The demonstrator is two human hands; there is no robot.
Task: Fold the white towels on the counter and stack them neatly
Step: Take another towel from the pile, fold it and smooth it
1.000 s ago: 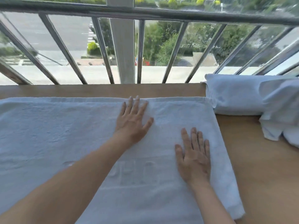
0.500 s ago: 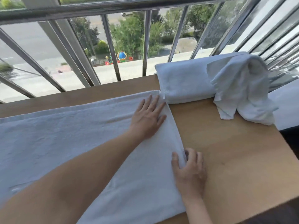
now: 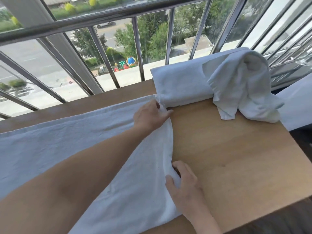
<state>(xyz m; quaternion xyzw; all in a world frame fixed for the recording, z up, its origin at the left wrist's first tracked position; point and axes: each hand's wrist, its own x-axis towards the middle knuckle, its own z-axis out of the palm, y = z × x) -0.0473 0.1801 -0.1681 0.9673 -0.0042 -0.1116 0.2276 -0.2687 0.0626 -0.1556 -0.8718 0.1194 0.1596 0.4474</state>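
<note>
Left hand: the far right corner of the towel is pinched.
Right hand: the towel's right edge is pinched.
Beyond Left hand: a folded pile is seen.

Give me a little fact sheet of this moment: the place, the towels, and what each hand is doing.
setting: wooden counter beside a window with a metal railing
flat towel: white, spread over the counter's left part
left hand: pinches the flat towel's far right corner
right hand: grips the same towel's right edge, nearer the person
folded towel: at the counter's back
loose towel: unfolded, draped over the folded towel's right end
stage: fold not yet made
</note>
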